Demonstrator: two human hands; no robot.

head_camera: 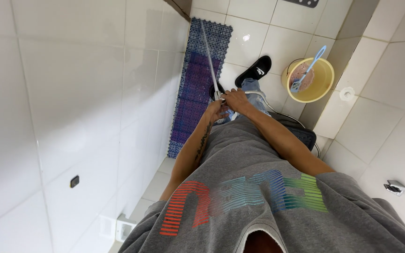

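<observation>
Both my hands meet in front of my waist on a small metal spray nozzle [219, 95]. My left hand [215, 110] grips it from below, with a tattooed forearm behind it. From the right, my right hand [236, 99] closes over its top. A thin jet of water [208, 51] shoots from the nozzle across the blue and purple plastic floor mat [194, 89] along the white tiled wall. A flexible metal hose [281, 114] curves away from the nozzle toward the right.
A yellow bucket [322, 83] with a blue brush [308, 69] in it stands on the white tiled floor to the right. My foot wears a black slide sandal [255, 70]. There is a round floor drain [347, 93], a metal wall fitting [394, 188] and a wall socket [123, 228].
</observation>
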